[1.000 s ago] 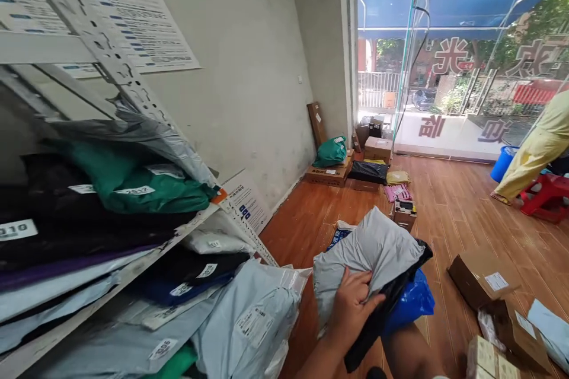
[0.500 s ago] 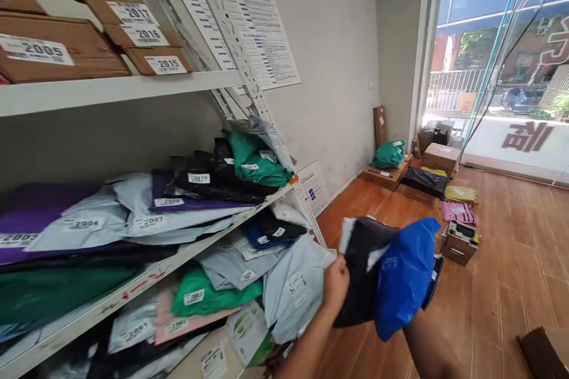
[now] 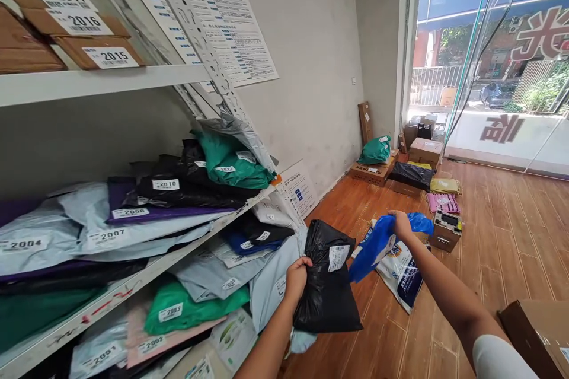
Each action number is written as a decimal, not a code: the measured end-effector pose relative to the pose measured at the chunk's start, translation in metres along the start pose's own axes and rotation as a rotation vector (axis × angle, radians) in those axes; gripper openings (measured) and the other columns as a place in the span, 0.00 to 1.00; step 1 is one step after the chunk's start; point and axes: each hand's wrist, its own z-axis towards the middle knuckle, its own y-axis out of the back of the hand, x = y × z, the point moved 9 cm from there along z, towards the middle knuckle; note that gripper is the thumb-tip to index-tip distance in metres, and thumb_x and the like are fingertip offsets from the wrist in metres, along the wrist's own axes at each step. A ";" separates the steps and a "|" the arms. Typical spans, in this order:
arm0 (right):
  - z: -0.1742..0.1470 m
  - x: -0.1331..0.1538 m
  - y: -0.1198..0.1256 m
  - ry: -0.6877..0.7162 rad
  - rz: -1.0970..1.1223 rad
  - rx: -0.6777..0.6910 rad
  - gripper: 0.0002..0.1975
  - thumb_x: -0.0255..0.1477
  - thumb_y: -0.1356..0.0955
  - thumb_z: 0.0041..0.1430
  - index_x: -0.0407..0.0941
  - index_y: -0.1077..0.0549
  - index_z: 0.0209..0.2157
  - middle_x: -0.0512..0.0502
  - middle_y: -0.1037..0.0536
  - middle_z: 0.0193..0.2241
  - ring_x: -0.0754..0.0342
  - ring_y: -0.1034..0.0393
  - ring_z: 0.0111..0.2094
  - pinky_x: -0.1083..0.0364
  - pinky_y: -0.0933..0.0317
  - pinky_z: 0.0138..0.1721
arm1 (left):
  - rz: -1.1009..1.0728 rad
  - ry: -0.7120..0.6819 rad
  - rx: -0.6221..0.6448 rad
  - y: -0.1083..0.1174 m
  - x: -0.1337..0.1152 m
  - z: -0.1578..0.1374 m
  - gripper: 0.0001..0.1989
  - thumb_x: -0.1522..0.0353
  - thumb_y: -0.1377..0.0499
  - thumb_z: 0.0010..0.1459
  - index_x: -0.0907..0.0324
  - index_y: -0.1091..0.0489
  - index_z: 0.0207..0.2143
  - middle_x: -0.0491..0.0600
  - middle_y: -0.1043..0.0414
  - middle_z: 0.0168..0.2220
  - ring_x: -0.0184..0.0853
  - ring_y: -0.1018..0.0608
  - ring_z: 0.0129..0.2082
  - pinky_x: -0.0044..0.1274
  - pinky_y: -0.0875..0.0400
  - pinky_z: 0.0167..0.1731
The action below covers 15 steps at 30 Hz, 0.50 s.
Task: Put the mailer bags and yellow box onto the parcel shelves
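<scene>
Left hand clamps the crumpled black plastic parcel bag; right hand pinches the blue plastic parcel just beside; firm separate grips suit them.

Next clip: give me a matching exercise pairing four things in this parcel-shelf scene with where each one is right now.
Things:
1. black plastic mailer bag
2. blue plastic mailer bag
3. green plastic parcel
4. brown cardboard box labelled 2015

Places:
A. on the top shelf
B. gripped by the left hand
C. on a flat carton by the far wall
D. gripped by the right hand

Pairs: 1-B, 2-D, 3-C, 4-A
</scene>
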 end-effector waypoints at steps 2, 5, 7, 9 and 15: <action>-0.002 0.001 -0.007 0.016 0.040 0.044 0.14 0.12 0.36 0.49 0.41 0.21 0.27 0.44 0.19 0.30 0.51 0.25 0.39 0.58 0.40 0.38 | 0.013 -0.019 -0.026 0.009 0.000 0.002 0.05 0.65 0.51 0.26 0.54 0.38 0.11 0.45 0.39 0.17 0.35 0.37 0.24 0.25 0.42 0.28; 0.002 -0.003 -0.015 -0.002 0.092 0.098 0.12 0.13 0.35 0.48 0.40 0.23 0.26 0.49 0.24 0.23 0.55 0.29 0.30 0.58 0.40 0.34 | 0.031 -0.047 -0.060 0.020 -0.002 0.004 0.06 0.62 0.52 0.26 0.53 0.40 0.09 0.47 0.38 0.18 0.38 0.35 0.27 0.27 0.39 0.32; 0.006 -0.005 -0.019 -0.019 0.118 0.125 0.09 0.14 0.34 0.50 0.40 0.24 0.26 0.53 0.27 0.20 0.57 0.32 0.26 0.58 0.39 0.31 | 0.046 -0.063 -0.082 0.028 -0.004 0.007 0.06 0.60 0.52 0.27 0.52 0.43 0.09 0.47 0.38 0.17 0.40 0.35 0.27 0.29 0.38 0.34; 0.010 -0.004 -0.021 -0.025 0.129 0.150 0.08 0.16 0.34 0.52 0.40 0.24 0.26 0.54 0.29 0.19 0.58 0.34 0.23 0.58 0.39 0.29 | 0.064 -0.079 -0.103 0.036 -0.008 0.009 0.09 0.58 0.52 0.29 0.51 0.44 0.09 0.47 0.40 0.17 0.40 0.35 0.28 0.30 0.38 0.35; 0.011 0.030 -0.003 0.123 0.049 0.176 0.15 0.14 0.39 0.49 0.39 0.22 0.26 0.47 0.24 0.23 0.52 0.27 0.30 0.56 0.36 0.34 | 0.111 -0.108 -0.129 0.056 -0.029 0.008 0.16 0.50 0.49 0.35 0.51 0.43 0.11 0.48 0.37 0.19 0.41 0.33 0.29 0.31 0.37 0.37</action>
